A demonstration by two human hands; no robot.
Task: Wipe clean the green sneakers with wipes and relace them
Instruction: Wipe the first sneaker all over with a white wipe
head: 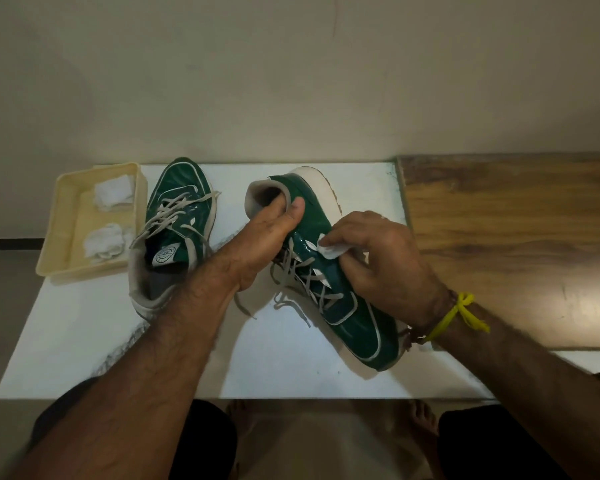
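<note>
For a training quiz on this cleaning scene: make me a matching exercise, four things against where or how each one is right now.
Things:
1. Left hand
2. Right hand
3. Left sneaker
4. Tray

States:
A. Stands alone on the white board, laces loose
B. Presses a white wipe on the green side of the right sneaker
C. Holds two crumpled wipes, at the board's left edge
D. Grips the tilted sneaker at its collar, thumb outside

Pairs: 1-D, 2-B, 3-A, 4-C
</note>
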